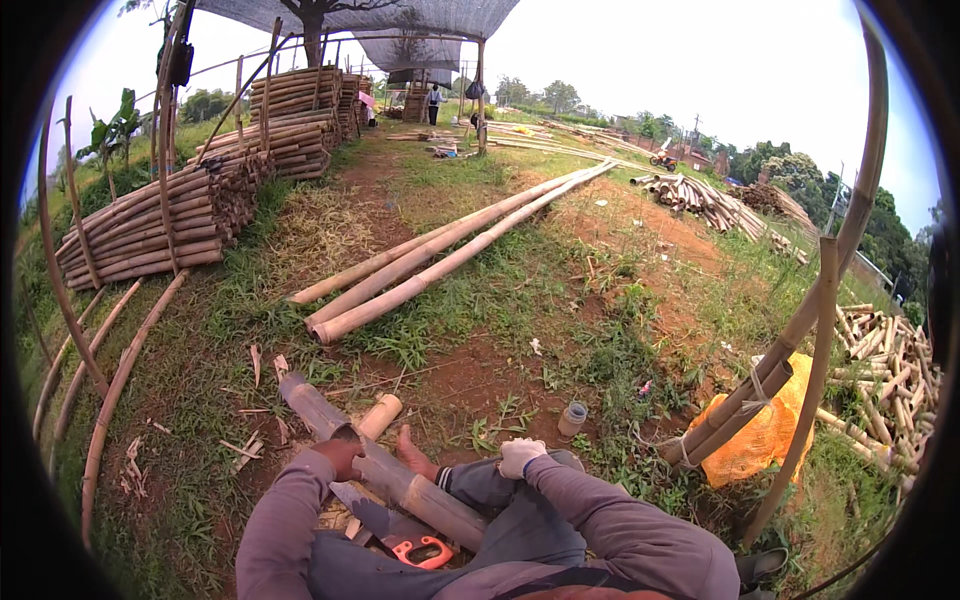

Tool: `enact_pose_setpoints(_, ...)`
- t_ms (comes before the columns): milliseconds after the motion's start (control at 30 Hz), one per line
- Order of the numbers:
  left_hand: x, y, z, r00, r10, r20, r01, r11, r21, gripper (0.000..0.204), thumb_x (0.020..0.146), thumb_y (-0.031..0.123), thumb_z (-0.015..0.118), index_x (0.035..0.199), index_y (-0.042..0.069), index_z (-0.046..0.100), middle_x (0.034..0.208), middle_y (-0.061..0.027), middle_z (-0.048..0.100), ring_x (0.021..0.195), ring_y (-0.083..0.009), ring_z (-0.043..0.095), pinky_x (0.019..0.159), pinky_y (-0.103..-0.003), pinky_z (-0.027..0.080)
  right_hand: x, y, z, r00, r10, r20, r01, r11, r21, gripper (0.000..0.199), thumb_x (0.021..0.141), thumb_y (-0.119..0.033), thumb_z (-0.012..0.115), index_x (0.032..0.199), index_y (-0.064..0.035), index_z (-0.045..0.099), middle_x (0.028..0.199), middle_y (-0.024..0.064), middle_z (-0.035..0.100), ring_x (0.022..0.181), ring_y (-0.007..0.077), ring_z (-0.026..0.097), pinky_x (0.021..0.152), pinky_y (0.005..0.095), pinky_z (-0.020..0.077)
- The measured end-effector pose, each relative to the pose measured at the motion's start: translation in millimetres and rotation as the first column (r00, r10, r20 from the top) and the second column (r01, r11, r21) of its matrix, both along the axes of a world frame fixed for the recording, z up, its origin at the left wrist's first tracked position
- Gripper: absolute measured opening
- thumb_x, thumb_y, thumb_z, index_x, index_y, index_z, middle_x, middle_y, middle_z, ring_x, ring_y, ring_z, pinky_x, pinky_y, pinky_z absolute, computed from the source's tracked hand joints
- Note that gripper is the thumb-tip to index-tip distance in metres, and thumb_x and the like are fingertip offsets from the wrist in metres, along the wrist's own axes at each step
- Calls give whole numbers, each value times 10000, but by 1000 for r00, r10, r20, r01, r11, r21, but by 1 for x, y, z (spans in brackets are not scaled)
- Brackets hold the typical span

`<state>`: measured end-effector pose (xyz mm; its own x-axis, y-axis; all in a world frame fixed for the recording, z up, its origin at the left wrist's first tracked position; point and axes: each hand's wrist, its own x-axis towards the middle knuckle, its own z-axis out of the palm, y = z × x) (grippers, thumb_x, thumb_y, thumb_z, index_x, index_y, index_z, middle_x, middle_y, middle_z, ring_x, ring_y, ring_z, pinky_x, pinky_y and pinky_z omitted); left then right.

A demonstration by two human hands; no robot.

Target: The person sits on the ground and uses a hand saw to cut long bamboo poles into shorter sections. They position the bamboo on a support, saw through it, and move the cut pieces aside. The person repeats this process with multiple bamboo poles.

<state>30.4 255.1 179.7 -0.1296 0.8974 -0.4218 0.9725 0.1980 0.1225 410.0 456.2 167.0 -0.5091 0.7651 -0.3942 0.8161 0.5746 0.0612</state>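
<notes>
A thick greyish bamboo pole [410, 488] slants across my lap, over a shorter pale bamboo piece [380, 414]. My left hand [342, 456] is closed on the thick pole near its far part; some of the fingers are hidden. Beside the pole, by my left leg, lies a handsaw [420, 552] with an orange handle, its blade pointing up and left. In a white glove, my right hand [520, 457] is curled closed above my bent knee, and what it may hold is hidden. My bare foot is close to the pole.
Long bamboo poles [440, 257] lie on the grass ahead. A small clear jar [573, 418] stands to the right of my knee. Farther right, upright bamboo posts [725, 415] stand by an orange sack [770, 430]. Bamboo stacks [150, 225] rise at left; a person [434, 104] stands far off.
</notes>
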Motion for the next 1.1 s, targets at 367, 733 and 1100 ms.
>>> enact_pose_setpoints(367,-56,-29,-35,980,196,33,-195,980,-27,651,898,448,805,1482,207,649,1395,-169,714,1297,-381,670,1102,-490,536,-6,0,-23,994,106,31,-107,994,5,406,949,-405,668,1208,-133,821,1209,142,805,1147,330,769,937,487,576)
enact_pose_setpoints(733,-43,-18,-36,984,160,74,-159,987,-20,623,872,387,825,1433,168,664,1264,-188,753,1204,-401,701,1026,-509,555,-19,4,-34,996,84,13,-84,996,35,417,945,-457,690,1164,-129,824,1195,167,795,1154,360,748,993,505,546)
enact_pose_setpoints(1100,-34,-14,-19,979,202,24,-201,978,-47,594,888,367,794,1440,191,663,1284,-165,753,1204,-385,713,1036,-498,565,-34,35,-88,992,124,-3,-124,989,80,442,950,-462,728,1147,-71,796,1131,197,791,1109,397,758,965,517,588)
